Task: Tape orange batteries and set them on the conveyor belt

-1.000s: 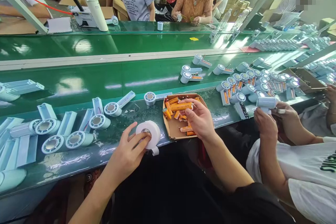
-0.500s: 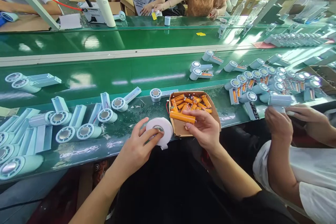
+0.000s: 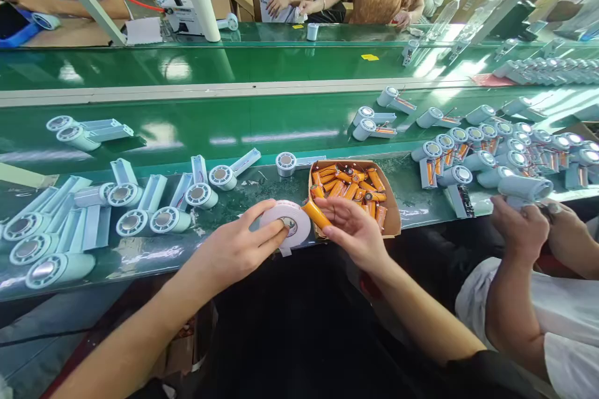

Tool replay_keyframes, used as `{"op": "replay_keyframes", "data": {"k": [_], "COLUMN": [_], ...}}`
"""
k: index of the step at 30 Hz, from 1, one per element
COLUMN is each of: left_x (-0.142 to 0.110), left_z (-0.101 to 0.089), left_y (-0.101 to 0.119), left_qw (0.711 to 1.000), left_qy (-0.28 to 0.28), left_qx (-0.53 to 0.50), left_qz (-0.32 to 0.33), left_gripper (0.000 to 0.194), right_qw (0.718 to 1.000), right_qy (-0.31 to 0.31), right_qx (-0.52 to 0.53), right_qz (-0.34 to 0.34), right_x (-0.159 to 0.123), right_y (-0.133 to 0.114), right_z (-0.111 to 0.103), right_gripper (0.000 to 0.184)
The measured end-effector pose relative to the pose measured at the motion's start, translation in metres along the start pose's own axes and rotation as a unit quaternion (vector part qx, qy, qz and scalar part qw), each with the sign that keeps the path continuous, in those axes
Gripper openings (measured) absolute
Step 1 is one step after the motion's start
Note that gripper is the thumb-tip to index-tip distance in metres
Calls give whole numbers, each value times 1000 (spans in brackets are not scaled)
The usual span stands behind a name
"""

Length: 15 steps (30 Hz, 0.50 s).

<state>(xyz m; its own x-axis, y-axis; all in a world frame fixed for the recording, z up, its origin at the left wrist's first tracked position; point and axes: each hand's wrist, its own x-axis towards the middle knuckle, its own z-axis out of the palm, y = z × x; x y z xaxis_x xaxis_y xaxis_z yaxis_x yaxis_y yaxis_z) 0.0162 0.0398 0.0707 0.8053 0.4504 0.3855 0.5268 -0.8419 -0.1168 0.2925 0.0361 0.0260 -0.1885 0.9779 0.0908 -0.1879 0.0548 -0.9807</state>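
Observation:
My left hand [image 3: 241, 243] grips a roll of white tape [image 3: 299, 224], fingertips at its core, with a short loose end hanging at the bottom. In my right hand [image 3: 358, 234] is an orange cylindrical battery [image 3: 316, 214], tilted, held between thumb and fingers. The battery's upper end is close beside the roll's right edge; whether they touch I cannot tell. Just behind my right hand stands a shallow cardboard box [image 3: 393, 215] with several more orange batteries [image 3: 344, 181] in it.
Pale blue fan-like housings with handles [image 3: 171, 219] lie along the bench on the left. More housings, some with batteries fitted, crowd the right [image 3: 486, 159]. A co-worker's hands [image 3: 519, 227] hold one at the right. A green conveyor [image 3: 210, 124] runs behind; people sit across it.
The battery has gone from nearly level to tilted and moved left toward the tape roll. Several more batteries show in the box. The whole view has shifted slightly.

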Motion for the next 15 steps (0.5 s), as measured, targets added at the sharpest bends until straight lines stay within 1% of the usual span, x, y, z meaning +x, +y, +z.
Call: {"op": "replay_keyframes", "data": {"k": [2,4,5,6,7,8,9,11,12,13,14,15], "left_x": [9,18,22,24,25,26,25,24,24,23,23,21], "left_z": [-14,-26,-30,-33,-33,-31,-27,-14,-5,4,13,21], "left_y": [-11,-21,-24,-26,-25,-22,-17,0,11,23,34,43], "left_qw": [999,997,996,996,996,997,997,996,995,993,991,990], "left_qy": [-28,-67,-79,-82,-71,-51,-26,20,41,60,75,85], "left_qx": [-1,-21,-33,-43,-50,-53,-52,-33,-17,-6,-6,-19], "left_qz": [34,38,28,12,-7,-26,-45,-77,-92,-103,-110,-112], "left_gripper": [42,49,52,53,52,50,46,37,33,30,27,24], "right_qw": [995,985,983,985,990,995,996,983,973,967,965,966], "right_qy": [-74,-143,-154,-146,-116,-70,-10,126,174,200,208,210], "right_qx": [-1,-10,-9,0,19,45,75,132,150,158,156,146], "right_qz": [63,95,95,87,73,56,38,4,-5,-9,-13,-25], "right_x": [17,33,39,41,40,36,30,17,13,14,20,30], "right_y": [-14,-27,-30,-30,-26,-19,-9,15,25,31,33,29], "right_z": [-8,-13,-13,-9,-3,6,17,38,45,47,43,31], "right_gripper": [48,43,40,39,39,41,43,45,45,44,44,42]}}
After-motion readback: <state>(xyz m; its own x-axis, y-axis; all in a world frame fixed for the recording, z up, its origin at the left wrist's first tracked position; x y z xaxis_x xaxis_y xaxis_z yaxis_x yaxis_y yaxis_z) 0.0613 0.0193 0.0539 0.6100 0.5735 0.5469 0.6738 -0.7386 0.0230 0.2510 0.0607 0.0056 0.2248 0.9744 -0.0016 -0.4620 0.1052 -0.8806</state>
